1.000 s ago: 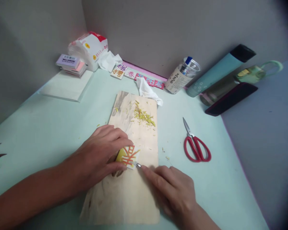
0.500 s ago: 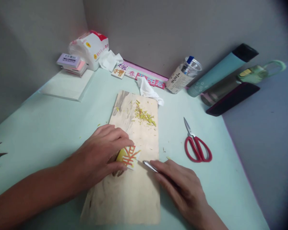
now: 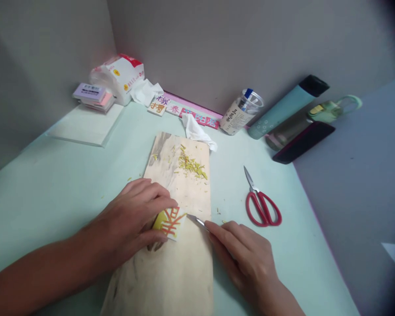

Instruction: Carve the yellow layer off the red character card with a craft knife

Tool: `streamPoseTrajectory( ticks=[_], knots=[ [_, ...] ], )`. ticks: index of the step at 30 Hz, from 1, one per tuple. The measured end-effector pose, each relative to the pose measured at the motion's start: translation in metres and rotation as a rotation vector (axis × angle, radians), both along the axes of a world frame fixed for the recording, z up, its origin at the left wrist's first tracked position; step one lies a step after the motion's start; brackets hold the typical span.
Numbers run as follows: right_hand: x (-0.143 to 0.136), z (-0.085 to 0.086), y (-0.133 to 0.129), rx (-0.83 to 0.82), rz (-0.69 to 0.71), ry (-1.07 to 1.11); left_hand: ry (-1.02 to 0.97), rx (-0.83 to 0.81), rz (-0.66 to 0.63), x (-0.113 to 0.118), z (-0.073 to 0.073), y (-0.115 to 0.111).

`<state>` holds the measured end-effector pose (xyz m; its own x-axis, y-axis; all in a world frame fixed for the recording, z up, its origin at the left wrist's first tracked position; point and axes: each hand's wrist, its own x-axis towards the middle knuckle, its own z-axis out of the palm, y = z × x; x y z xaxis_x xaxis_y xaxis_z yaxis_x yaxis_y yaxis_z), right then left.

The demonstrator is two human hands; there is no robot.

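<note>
A small square carving block point(image 3: 171, 224), yellow and white with an orange-red character in relief, lies on a wooden board point(image 3: 171, 281). My left hand point(image 3: 141, 210) grips the block by its left side, the thumb below and the fingers above. In my right hand point(image 3: 243, 250) is a craft knife point(image 3: 197, 220) with a silver collar, held like a pen. Its blade tip is at the block's upper right corner; whether it touches I cannot tell. Yellow-green shavings point(image 3: 191, 164) lie in a heap at the board's far end.
Red-handled scissors point(image 3: 262, 204) lie right of the board. Behind stand a plastic cup point(image 3: 238, 115), a blue tumbler point(image 3: 288, 107), a green bottle point(image 3: 325, 109) and a dark case point(image 3: 304, 142). A crumpled tissue point(image 3: 199, 132), carved tiles point(image 3: 202, 120) and a tissue pack point(image 3: 120, 77) are along the wall.
The knife tip has moved up and left to the block's upper right corner, and its blade now shows. My left hand still grips the block. The whole view has shifted slightly.
</note>
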<state>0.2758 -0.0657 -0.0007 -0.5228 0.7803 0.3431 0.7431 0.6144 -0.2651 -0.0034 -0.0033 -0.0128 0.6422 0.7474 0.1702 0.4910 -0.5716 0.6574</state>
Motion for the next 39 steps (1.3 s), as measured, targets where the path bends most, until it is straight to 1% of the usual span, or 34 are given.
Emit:
streamPoseTrajectory(
  ticks=[14,33,39],
  knots=[
    [-0.0005,-0.0001,-0.0026,0.003,0.015,0.003,-0.035,-0.008,0.001,0.0000,-0.0008,-0.0005],
    [-0.0016,0.0003,-0.0036,0.002,0.001,-0.011,-0.023,-0.003,0.012,0.0018,-0.0031,0.0012],
    [-0.0052,-0.0043,-0.0061,0.069,-0.014,-0.028,0.006,-0.020,-0.025,-0.0010,0.0006,0.0025]
  ],
)
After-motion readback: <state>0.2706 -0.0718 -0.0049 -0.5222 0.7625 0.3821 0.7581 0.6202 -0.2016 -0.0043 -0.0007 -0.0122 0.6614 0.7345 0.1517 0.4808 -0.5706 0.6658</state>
